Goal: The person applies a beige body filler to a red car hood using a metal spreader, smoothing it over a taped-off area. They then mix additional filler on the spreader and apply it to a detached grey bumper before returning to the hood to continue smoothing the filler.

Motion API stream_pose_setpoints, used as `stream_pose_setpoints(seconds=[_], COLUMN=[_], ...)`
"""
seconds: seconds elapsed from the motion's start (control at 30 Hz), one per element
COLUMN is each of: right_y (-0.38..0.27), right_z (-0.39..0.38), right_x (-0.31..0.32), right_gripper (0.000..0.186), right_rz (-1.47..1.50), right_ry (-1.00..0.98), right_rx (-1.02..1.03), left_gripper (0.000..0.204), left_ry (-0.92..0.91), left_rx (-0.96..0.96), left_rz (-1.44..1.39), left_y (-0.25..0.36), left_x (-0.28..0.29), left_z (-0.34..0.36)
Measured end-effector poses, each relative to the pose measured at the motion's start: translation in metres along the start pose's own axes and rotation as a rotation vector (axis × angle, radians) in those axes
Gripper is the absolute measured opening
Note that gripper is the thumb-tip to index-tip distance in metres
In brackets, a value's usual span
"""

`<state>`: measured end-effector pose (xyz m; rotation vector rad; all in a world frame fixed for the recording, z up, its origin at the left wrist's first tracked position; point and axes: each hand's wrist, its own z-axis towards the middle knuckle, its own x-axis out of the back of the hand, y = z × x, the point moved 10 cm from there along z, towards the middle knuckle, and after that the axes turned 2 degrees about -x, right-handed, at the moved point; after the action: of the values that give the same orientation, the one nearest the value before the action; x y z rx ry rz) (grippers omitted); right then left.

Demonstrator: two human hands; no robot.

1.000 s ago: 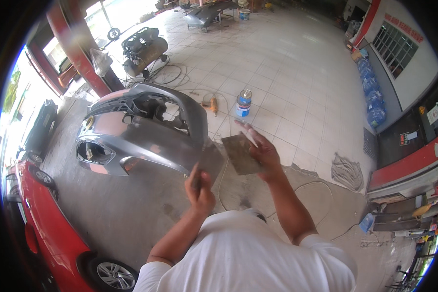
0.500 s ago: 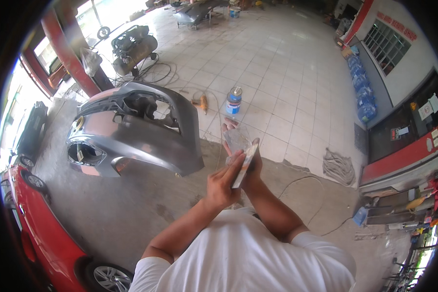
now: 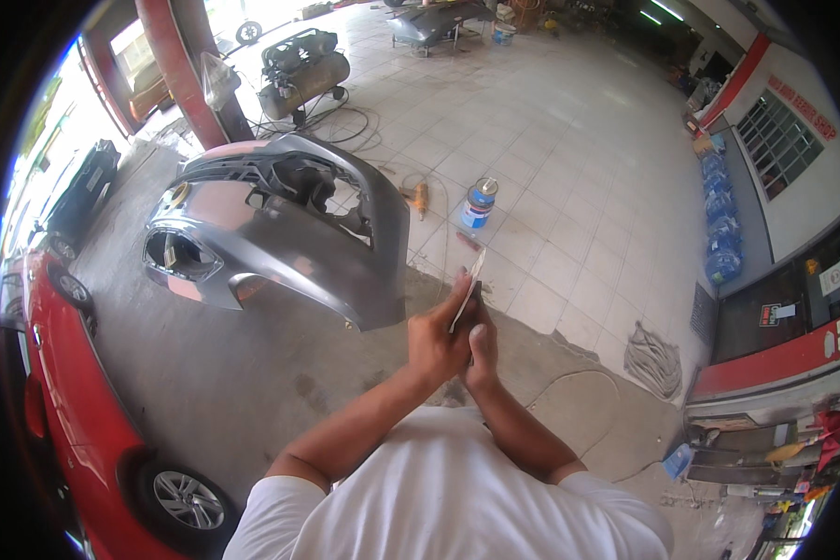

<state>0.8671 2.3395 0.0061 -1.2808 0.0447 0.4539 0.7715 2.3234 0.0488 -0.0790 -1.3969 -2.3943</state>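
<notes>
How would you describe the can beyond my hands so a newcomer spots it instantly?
Find the big grey car bumper, left of centre. Just past its right edge, on the pale tiles, lies an orange tool; the can stands right of that. Unlike the tool, it is upright and cylindrical, coloured blue and white.

left fingers (image 3: 451, 304) closer to right fingers (image 3: 469, 242); plate (image 3: 477, 269) turned edge-on

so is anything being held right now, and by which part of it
A thin flat plate, seen nearly edge-on, held by its near part between left hand and right hand, far end sticking out; the right's exact grip is hidden.
</notes>
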Motion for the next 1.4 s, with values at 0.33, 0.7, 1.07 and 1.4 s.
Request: stream_pose_setpoints(seconds=[0.33,0.7,1.07,1.4], right_y=[0.065,-0.067,0.085,0.115], right_z=[-0.071,-0.089,-0.135,-0.082], right_x=[0.102,0.087,0.297,0.309], right_gripper=[0.023,0.046,0.038,0.026], right_rz=[-0.457,-0.938,-0.532,-0.060], right_ry=[0.110,-0.050,0.422,0.586], right_rx=[-0.467,0.698,-0.376,-0.788], left_gripper=[0.041,0.055,0.055,0.048], left_ry=[0.461,-0.680,-0.317,-0.334], left_rx=[0.522,1.476,1.238,0.575], left_rz=[-0.126,-1.055,-0.166,0.365], left_y=[-0.187,-0.181,-0.178,-0.205], left_x=[0.035,-0.180,-0.183,-0.147], left_z=[-0.013,-0.127,-0.117,-0.033])
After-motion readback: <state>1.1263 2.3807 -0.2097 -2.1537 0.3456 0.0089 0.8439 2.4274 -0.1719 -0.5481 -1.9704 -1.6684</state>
